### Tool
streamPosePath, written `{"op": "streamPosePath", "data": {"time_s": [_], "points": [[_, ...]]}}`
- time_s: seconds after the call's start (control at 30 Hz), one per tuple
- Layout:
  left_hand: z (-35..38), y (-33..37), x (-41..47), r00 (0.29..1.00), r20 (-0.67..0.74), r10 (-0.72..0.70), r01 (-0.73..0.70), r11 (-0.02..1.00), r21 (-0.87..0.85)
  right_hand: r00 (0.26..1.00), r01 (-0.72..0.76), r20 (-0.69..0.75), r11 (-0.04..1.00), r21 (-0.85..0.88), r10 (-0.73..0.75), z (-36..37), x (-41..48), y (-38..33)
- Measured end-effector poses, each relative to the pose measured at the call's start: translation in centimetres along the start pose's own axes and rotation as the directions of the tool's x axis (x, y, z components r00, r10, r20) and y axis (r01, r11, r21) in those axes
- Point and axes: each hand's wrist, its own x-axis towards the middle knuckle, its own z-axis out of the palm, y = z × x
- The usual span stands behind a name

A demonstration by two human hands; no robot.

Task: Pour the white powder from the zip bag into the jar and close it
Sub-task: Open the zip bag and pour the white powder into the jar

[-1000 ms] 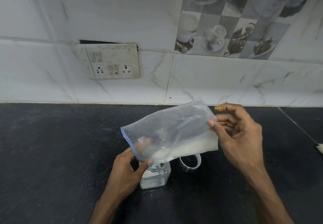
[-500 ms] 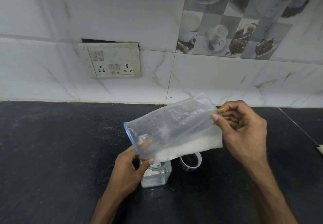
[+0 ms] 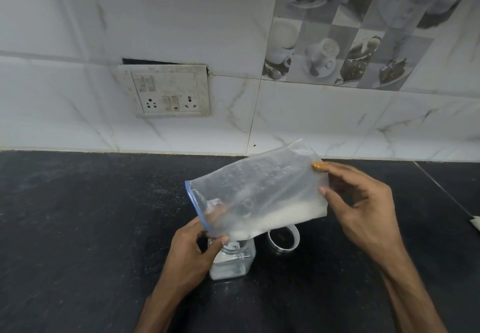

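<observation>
A clear zip bag (image 3: pixel 262 192) with a blue zip edge is held tilted over a small square clear jar (image 3: pixel 233 261) on the black counter. White powder lies along the bag's lower edge, and some sits in the bottom of the jar. My left hand (image 3: pixel 193 257) pinches the bag's open blue mouth just above the jar's opening. My right hand (image 3: pixel 363 208) grips the bag's closed end and holds it higher. The jar's round lid (image 3: pixel 283 239) lies on the counter just right of the jar, partly behind the bag.
The black stone counter (image 3: pixel 78 228) stretches to both sides, with faint powder dust left of the bag. A tiled wall with a switch and socket plate (image 3: pixel 166 91) rises behind. A small white object (image 3: pixel 474 228) lies at the right edge.
My right hand has raised the bag's closed end a little, so the bag tilts more steeply toward the jar. My left hand and the jar have stayed in place.
</observation>
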Motion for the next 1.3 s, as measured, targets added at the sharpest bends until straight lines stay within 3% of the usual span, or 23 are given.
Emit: {"op": "streamPosePath", "data": {"time_s": [0.17, 0.33, 1.3], "points": [[0.0, -0.1, 0.1, 1.000, -0.005, -0.012, 0.012, 1.000, -0.003, 0.989, -0.111, -0.075, 0.974, 0.198, 0.128, 0.4, 0.0, 0.1], [0.0, 0.1, 0.1, 1.000, 0.001, -0.010, 0.010, 1.000, -0.009, 0.977, -0.152, -0.120, 0.971, 0.185, 0.175, 0.4, 0.1, -0.6], [0.2, -0.6, 0.0, 1.000, -0.012, 0.002, -0.002, 1.000, -0.005, 0.977, -0.040, -0.203, 0.993, 0.114, 0.063, 1.1, -0.7, 0.6]]}}
